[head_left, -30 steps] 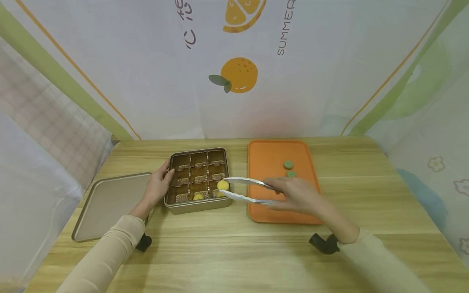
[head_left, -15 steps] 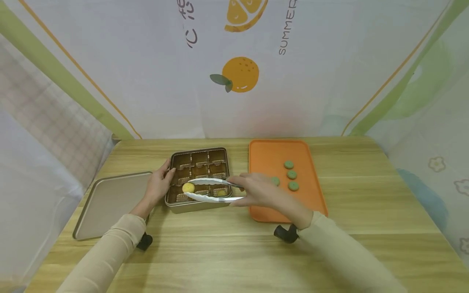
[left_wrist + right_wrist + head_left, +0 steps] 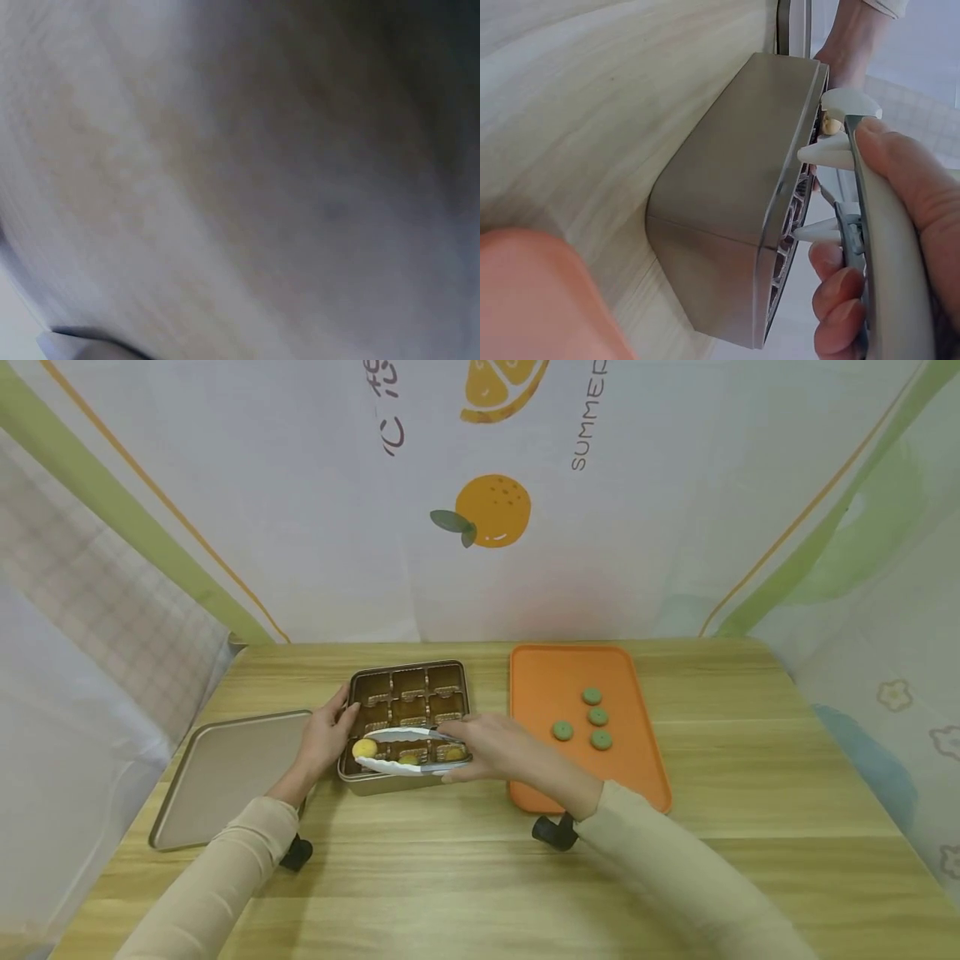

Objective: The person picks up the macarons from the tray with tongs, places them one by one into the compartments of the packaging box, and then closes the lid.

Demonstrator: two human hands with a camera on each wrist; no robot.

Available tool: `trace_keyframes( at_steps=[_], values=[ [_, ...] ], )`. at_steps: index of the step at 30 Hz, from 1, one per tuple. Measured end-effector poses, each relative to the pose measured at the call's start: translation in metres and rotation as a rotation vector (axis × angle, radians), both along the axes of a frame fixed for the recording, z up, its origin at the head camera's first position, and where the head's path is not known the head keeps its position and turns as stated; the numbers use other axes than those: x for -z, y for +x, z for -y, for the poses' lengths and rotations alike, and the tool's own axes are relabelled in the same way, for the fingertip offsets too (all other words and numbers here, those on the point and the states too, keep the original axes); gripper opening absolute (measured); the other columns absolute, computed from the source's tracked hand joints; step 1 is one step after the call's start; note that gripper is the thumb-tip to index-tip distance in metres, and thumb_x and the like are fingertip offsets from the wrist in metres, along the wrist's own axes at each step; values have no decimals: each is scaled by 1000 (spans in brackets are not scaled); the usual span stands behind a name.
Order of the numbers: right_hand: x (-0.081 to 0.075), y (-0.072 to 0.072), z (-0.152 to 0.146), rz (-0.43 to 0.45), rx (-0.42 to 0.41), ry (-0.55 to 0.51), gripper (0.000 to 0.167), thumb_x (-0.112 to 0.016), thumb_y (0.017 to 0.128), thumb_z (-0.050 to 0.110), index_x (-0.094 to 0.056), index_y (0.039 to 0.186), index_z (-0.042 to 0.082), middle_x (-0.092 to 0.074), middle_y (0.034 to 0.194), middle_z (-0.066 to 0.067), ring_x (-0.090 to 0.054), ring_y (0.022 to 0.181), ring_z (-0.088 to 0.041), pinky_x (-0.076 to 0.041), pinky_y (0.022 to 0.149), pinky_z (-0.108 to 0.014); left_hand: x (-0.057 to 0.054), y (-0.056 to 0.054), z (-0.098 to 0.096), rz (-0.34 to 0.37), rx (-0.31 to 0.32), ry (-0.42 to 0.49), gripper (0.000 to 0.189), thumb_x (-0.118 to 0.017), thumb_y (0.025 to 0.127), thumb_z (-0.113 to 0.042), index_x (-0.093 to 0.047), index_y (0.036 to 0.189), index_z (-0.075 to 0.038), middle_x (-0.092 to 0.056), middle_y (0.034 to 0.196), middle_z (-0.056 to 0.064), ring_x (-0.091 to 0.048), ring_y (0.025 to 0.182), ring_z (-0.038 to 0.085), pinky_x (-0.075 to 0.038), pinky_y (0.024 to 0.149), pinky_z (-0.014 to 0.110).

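My right hand (image 3: 487,747) grips a pair of tongs (image 3: 397,767) with white scalloped ends. Between their tips, a round yellow cookie (image 3: 364,748) hangs over the front-left compartment of a brown tin box (image 3: 375,785) with a nine-hole insert. Two more yellow cookies show in the front row: one in the middle hole (image 3: 408,760), another in the right hole (image 3: 454,753), partly behind the tongs. My left hand (image 3: 324,739) holds the box's left side, thumb at the rim. From the right wrist view, the tongs (image 3: 889,247) reach across the box's open top.
An orange tray (image 3: 540,793) with several green cookies (image 3: 597,717) lies right of the box. At the left, a flat tan lid (image 3: 232,777) is partly under my left forearm. Black wrist mounts (image 3: 555,832) hang below both wrists. The left wrist view is blurred.
My right hand has moved left with the tongs, carrying the yellow cookie from the box's right front corner to its left front compartment. The left hand stays at the box.
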State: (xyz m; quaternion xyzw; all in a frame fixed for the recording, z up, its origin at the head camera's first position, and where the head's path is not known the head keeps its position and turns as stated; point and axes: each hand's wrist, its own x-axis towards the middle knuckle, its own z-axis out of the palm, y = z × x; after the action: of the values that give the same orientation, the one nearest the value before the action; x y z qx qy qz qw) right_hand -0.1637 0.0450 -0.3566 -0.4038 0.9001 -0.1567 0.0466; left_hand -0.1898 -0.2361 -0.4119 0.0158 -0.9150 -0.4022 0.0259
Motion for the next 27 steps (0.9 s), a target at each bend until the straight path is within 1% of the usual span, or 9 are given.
trace_keyframes(
  at_steps=[2,3,6,8,10,13,15,21,27],
  values=[
    [-2,0,2,11,9,11,68,-73,78,45,-55,132,8,-64,79,-3,-43,60,-8,-40,55,-21,0,0,0,-6,-2,-2,53,-41,102,-24,-25,148,-3,-27,150,16,-41,127,35,-33,105,49],
    [-2,0,3,16,12,12,68,-73,78,46,-55,131,7,-62,73,0,-42,58,-7,-39,54,-21,0,0,-1,-10,-3,-4,53,-41,102,-24,-25,148,-3,-27,150,16,-40,128,35,-34,105,48],
    [-4,-1,4,43,19,13,68,-73,79,45,-54,132,6,-45,58,6,-34,51,-6,-34,50,-19,0,0,-1,-14,-1,-8,53,-41,102,-25,-25,148,-3,-28,150,17,-41,127,35,-34,105,49],
    [-4,-1,4,52,17,10,67,-72,79,44,-54,132,5,-37,54,8,-29,48,-6,-30,48,-18,-1,1,-1,-13,0,-10,53,-40,102,-25,-25,148,-3,-28,150,17,-38,131,35,-32,107,49],
    [-5,-1,4,60,16,8,67,-72,80,44,-55,131,5,-33,53,9,-26,47,-5,-27,46,-18,-2,1,-1,-8,1,-11,53,-40,102,-25,-24,148,-4,-27,150,16,-40,127,34,-32,107,49],
    [-5,-1,4,65,16,5,67,-73,80,44,-55,131,5,-33,52,9,-24,46,-5,-26,45,-18,-2,1,-1,-9,1,-14,53,-40,102,-25,-24,148,-4,-27,150,16,-40,128,34,-32,106,49],
    [-4,-1,4,70,20,3,67,-73,79,44,-55,131,5,-33,52,9,-25,46,-5,-26,45,-18,-2,1,-1,-9,1,-13,53,-40,102,-25,-25,148,-3,-27,150,17,-40,129,35,-32,106,49],
    [-3,-1,4,69,27,0,67,-74,78,44,-56,130,5,-33,52,9,-27,48,-5,-29,47,-18,-4,2,-2,6,-9,-19,53,-41,102,-25,-25,148,-5,-28,149,17,-30,135,38,-25,111,49],
    [2,1,1,41,33,-3,70,-74,77,45,-54,132,7,-34,53,9,-30,51,-6,-32,49,-18,-3,2,-2,9,-12,-13,53,-42,102,-24,-25,148,-5,-29,149,18,-31,135,38,-25,111,50]
  ],
)
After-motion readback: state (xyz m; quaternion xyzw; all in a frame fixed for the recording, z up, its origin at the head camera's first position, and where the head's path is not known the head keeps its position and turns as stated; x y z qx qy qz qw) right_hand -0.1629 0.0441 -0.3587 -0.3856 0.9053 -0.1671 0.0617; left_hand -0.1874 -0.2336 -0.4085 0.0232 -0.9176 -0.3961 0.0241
